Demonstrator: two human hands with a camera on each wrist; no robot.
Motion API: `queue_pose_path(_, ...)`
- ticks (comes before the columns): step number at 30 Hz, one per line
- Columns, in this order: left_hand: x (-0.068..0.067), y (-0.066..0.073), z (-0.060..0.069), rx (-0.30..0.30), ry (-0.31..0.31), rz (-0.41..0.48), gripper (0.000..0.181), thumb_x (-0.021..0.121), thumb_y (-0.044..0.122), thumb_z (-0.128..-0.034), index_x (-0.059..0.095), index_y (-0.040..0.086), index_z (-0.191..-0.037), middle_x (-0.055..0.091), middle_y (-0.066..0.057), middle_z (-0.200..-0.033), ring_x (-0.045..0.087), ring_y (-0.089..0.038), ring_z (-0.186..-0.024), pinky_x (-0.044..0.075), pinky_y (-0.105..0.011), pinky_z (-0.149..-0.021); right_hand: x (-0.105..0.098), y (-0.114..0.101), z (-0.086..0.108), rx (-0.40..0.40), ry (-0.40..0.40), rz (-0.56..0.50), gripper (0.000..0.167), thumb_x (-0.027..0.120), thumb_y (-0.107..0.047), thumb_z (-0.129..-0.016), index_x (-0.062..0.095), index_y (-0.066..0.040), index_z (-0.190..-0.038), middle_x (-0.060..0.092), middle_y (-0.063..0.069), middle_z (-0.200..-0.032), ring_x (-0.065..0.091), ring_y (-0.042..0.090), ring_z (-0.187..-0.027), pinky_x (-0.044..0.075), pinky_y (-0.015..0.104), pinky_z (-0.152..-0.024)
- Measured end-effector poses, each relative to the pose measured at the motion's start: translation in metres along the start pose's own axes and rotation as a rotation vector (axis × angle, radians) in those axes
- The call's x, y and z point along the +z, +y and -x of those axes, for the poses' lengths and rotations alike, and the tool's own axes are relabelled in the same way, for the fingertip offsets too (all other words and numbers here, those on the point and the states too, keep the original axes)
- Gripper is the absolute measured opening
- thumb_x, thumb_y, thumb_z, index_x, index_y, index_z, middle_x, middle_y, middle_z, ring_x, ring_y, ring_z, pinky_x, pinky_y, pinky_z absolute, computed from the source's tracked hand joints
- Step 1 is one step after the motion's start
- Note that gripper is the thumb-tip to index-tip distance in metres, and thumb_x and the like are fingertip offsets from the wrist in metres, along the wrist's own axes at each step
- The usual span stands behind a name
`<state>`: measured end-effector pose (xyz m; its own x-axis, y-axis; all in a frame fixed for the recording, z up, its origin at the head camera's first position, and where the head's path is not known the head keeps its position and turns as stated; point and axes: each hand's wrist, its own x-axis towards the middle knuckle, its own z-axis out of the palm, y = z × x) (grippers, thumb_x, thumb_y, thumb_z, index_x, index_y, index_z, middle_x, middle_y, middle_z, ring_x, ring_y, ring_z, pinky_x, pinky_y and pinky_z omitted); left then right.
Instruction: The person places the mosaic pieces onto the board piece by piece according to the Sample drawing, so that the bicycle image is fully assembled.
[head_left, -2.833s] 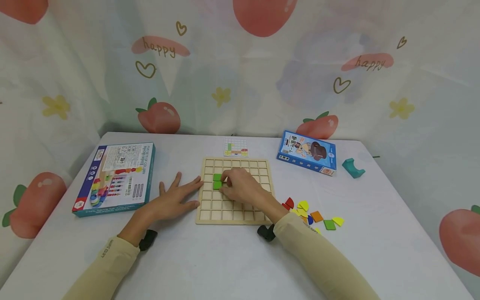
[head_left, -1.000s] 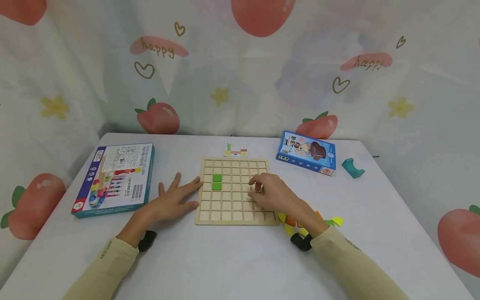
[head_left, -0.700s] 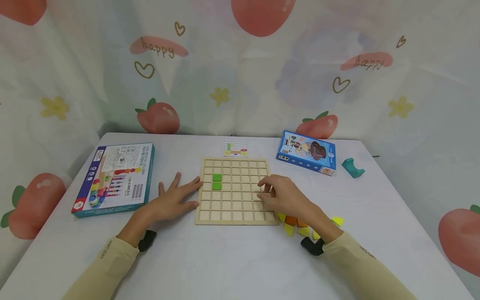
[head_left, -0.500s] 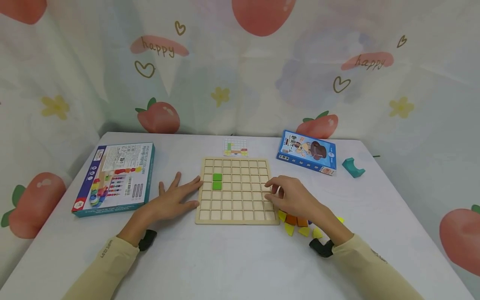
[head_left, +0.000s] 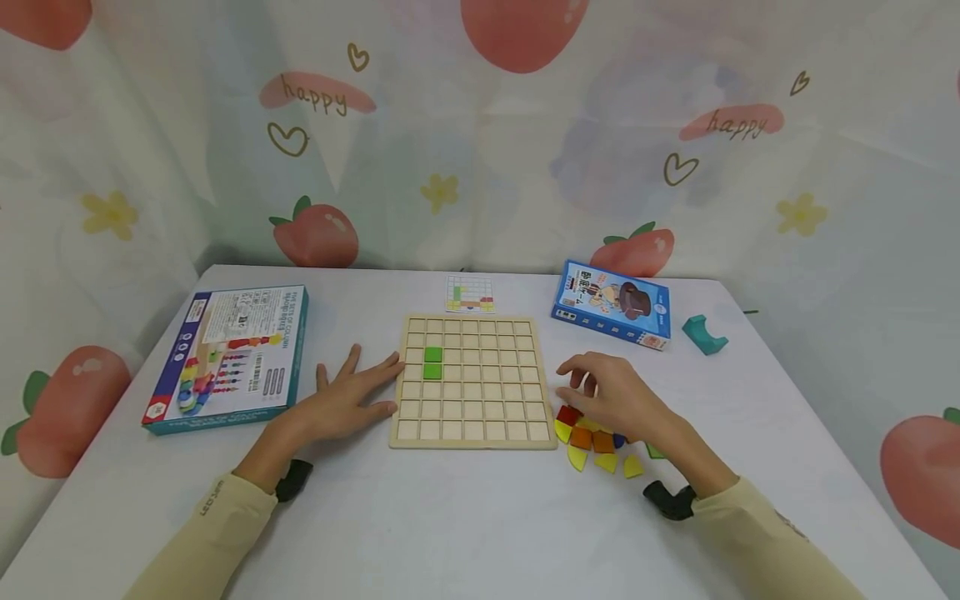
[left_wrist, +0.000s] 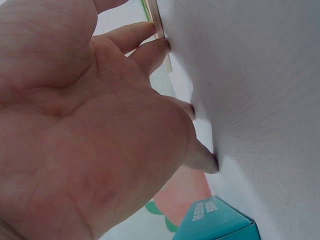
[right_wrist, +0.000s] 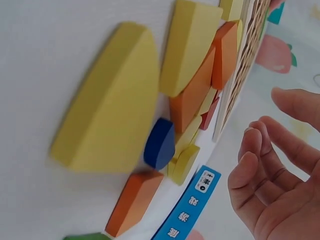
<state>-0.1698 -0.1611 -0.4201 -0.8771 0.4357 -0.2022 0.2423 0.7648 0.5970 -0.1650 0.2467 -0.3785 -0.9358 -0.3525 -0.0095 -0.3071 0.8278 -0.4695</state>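
Note:
My left hand (head_left: 345,404) lies spread, its fingertips touching the left edge of a wooden grid board (head_left: 495,408). In the left wrist view the other fingertips of this hand (left_wrist: 115,100) rest on the white table. Two green square tiles, an upper tile (head_left: 432,355) and a lower tile (head_left: 432,372), sit in neighbouring cells at the board's left. To the right of the board my right hand (head_left: 618,396) hovers over loose pieces, fingers loosely bent and holding nothing. Below it lie a red piece (head_left: 567,415), an orange square (head_left: 581,438), a blue piece (head_left: 618,440) and yellow quarter-rounds (head_left: 577,457), partly hidden.
A small pattern card (head_left: 470,294) lies behind the board. A large flat box (head_left: 225,358) stands at the left, a blue box (head_left: 611,304) at the back right. A teal curved block (head_left: 703,335) sits right of the blue box.
My right hand has left the green tiles and moved right, off the board and over the loose pieces. The left hand has stayed at the board's edge.

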Motion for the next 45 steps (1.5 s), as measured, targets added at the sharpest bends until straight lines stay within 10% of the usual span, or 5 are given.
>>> queue_pose_path(45,0.001,-0.003,-0.001,-0.003,0.002,-0.013,0.07,0.061,0.04,-0.1058,0.033,0.024,-0.168,0.021,-0.005,-0.179,-0.016,-0.052,-0.163,-0.018,-0.088,-0.113,-0.008,0.041,0.034,0.223,-0.04,0.127,0.034,0.083,-0.033,-0.091,0.078,-0.005,-0.111,0.064,0.001,-0.083,0.054,0.016,-0.076,0.048,0.023,-0.058)
